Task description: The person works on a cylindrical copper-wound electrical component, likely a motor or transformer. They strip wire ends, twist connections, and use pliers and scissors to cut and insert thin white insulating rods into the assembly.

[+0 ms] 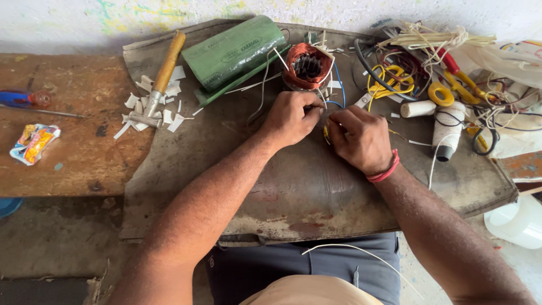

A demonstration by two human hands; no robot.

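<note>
My left hand [291,118] and my right hand [358,138] meet at the middle of a worn grey mat [305,181], fingertips pinched together on thin wires. A small yellow piece shows between the hands. Just beyond them stands a motor stator [306,66] with copper-red windings and a dark toothed core. White and blue leads [339,85] run from the stator down toward my fingers. A red band circles my right wrist.
A wood-handled hammer [164,76] lies among white paper scraps at left. A green roll [234,51] sits behind the stator. Thread spools [446,133], yellow tape [441,94], yellow and black wires and scissors crowd the right. A screwdriver [28,100] and a wrapper [34,142] lie far left.
</note>
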